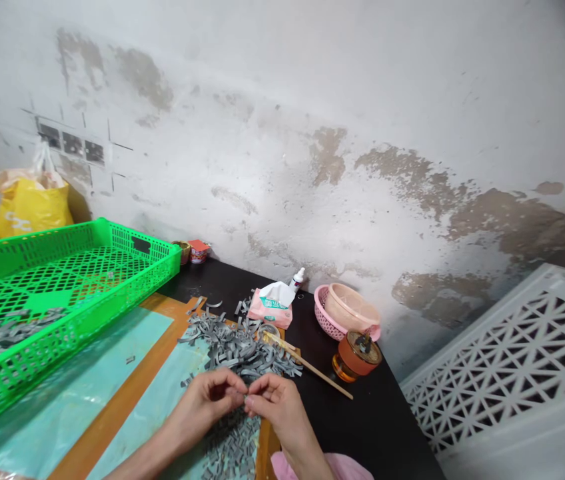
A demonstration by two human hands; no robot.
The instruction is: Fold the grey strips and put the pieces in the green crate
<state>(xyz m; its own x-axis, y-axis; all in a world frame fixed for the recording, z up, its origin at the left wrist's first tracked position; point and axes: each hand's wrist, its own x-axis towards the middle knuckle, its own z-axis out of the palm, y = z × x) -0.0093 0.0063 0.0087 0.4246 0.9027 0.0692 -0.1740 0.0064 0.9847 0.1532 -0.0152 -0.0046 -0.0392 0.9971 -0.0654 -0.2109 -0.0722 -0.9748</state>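
Note:
My left hand (217, 396) and my right hand (273, 400) meet over the work surface, thumbs and fingertips pinched together. Whatever sits between the fingertips is too small and too hidden to name. Just behind the hands lies a heap of curved grey strips (242, 350). Under and in front of them spreads a pile of short grey pieces (235, 447). A thin wooden stick (325, 380) with a yellowish end rests on the heap and reaches right onto the black table (387, 427).
A green plastic crate (127, 293) holding grey pieces stands left. Beyond the heap are a pink tissue pack (271, 310), a white bottle (297, 279), pink baskets (350, 307) and an amber jar (357, 357). A white lattice crate (512, 360) stands right; a yellow bag (32, 203) sits far left.

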